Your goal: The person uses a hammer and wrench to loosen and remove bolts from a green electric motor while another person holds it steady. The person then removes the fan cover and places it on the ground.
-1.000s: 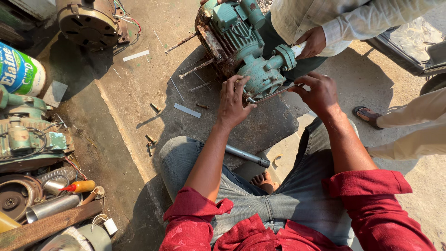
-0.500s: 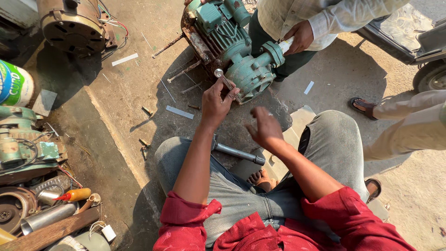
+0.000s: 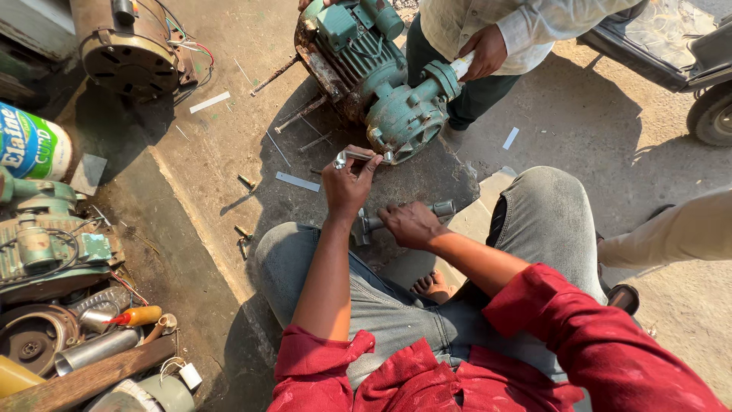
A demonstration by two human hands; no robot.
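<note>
I squat on the ground before a green pump motor (image 3: 385, 72). My left hand (image 3: 347, 183) holds a small shiny metal tool (image 3: 349, 158) by its handle, close to the pump's round front casing (image 3: 408, 122). My right hand (image 3: 410, 223) grips a grey metal bar (image 3: 438, 207) lying on the ground between my knees. Another person's hand (image 3: 486, 52) holds a white pipe stub (image 3: 462, 65) on the pump's outlet.
A rusty brown motor (image 3: 137, 49) stands at top left. More old motors, a tin and an orange-handled screwdriver (image 3: 133, 315) crowd the left edge. Bolts and metal strips (image 3: 297, 181) lie loose on the concrete. A vehicle wheel (image 3: 713, 114) is at the right.
My right hand has dropped from the pump down to the grey bar and closed on it. My left hand has drawn the shiny tool back from the casing. The view moved closer.
</note>
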